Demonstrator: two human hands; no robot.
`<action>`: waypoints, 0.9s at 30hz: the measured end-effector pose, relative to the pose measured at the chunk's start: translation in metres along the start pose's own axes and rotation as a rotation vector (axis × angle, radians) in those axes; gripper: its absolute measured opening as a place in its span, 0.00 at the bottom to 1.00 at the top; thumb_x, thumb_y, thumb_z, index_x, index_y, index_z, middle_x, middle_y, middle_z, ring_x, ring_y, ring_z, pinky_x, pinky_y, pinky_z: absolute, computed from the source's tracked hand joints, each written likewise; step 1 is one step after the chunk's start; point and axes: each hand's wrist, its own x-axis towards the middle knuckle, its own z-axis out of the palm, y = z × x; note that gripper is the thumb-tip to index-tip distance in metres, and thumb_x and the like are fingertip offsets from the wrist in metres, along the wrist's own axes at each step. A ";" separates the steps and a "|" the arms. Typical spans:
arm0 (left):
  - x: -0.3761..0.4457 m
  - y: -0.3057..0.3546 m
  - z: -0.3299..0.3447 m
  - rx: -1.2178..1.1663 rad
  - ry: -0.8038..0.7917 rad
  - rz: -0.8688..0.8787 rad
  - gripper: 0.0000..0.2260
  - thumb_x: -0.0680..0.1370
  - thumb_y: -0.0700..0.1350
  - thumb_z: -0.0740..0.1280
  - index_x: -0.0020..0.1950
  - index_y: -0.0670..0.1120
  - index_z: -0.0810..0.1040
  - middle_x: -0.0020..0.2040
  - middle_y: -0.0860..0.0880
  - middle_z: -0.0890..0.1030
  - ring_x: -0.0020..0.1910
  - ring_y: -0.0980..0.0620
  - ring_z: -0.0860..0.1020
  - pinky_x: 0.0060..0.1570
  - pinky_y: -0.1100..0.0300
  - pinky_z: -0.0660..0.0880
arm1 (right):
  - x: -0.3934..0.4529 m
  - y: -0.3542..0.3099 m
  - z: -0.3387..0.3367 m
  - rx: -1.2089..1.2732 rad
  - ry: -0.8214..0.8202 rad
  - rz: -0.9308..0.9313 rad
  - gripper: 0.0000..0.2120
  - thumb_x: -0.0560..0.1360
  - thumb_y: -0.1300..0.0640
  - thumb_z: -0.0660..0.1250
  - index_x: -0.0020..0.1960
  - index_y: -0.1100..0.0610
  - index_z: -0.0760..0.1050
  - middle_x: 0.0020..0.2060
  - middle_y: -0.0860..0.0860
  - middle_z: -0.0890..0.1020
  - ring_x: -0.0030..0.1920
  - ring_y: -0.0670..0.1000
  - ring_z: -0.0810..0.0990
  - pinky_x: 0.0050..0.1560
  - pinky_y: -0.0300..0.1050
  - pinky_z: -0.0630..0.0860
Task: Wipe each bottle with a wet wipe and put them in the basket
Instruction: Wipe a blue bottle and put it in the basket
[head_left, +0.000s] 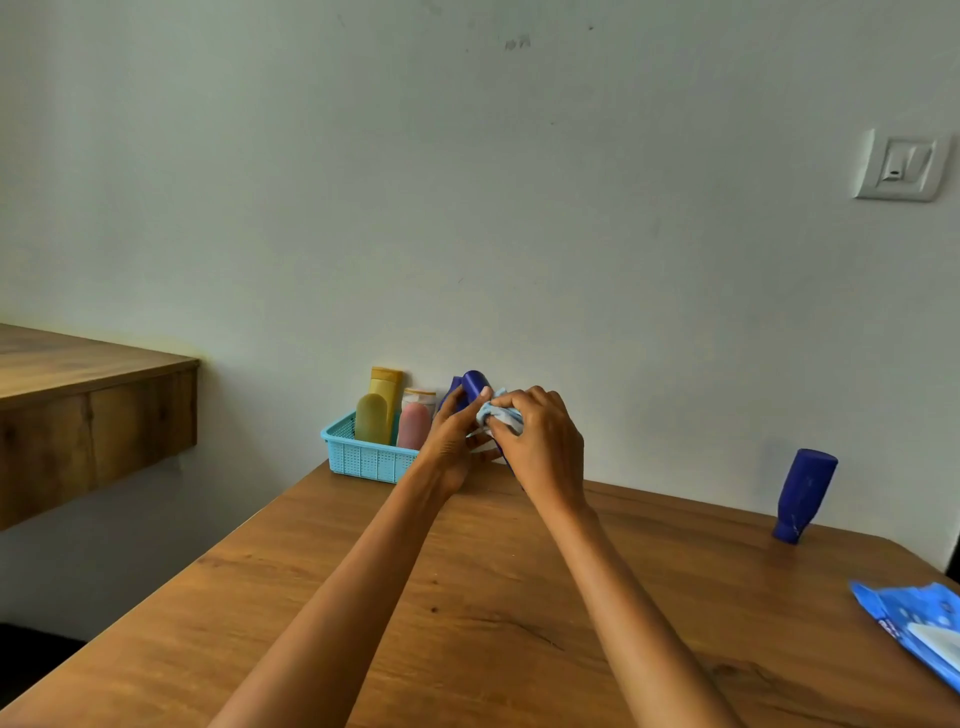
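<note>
My left hand (451, 441) grips a dark blue bottle (474, 385) held up above the table, near the wall. My right hand (540, 441) pinches a pale blue wet wipe (500, 415) against that bottle's side. Most of the bottle is hidden behind both hands. Just left of the hands stands a turquoise basket (363, 457) holding a yellow bottle (385, 387), an olive bottle (372, 418), a pink bottle (414, 423) and a white one (420, 397). A second dark blue bottle (804, 493) stands cap-down at the table's far right.
A blue pack of wet wipes (919, 623) lies at the right edge of the wooden table (467, 623). A wooden shelf (88, 410) juts out from the wall at the left. A light switch (901, 165) is on the wall.
</note>
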 end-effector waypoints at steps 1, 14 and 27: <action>0.000 0.001 0.000 0.002 -0.014 -0.005 0.20 0.75 0.46 0.69 0.67 0.47 0.71 0.49 0.45 0.81 0.46 0.49 0.79 0.42 0.54 0.76 | 0.001 -0.001 0.000 0.018 -0.002 0.015 0.10 0.73 0.52 0.69 0.52 0.54 0.79 0.47 0.50 0.81 0.48 0.49 0.76 0.39 0.39 0.73; 0.010 0.003 -0.017 -0.074 0.242 0.100 0.27 0.73 0.46 0.72 0.69 0.49 0.69 0.59 0.40 0.77 0.55 0.42 0.79 0.45 0.47 0.80 | -0.011 0.026 0.008 0.138 -0.151 0.027 0.10 0.68 0.49 0.73 0.43 0.52 0.74 0.39 0.42 0.77 0.39 0.42 0.71 0.30 0.31 0.62; 0.006 0.007 -0.016 -0.121 0.069 0.090 0.26 0.74 0.44 0.69 0.71 0.46 0.67 0.58 0.40 0.76 0.55 0.41 0.76 0.44 0.49 0.78 | 0.003 0.037 -0.002 0.513 -0.267 0.437 0.16 0.77 0.49 0.62 0.34 0.56 0.73 0.27 0.48 0.73 0.28 0.43 0.68 0.31 0.39 0.65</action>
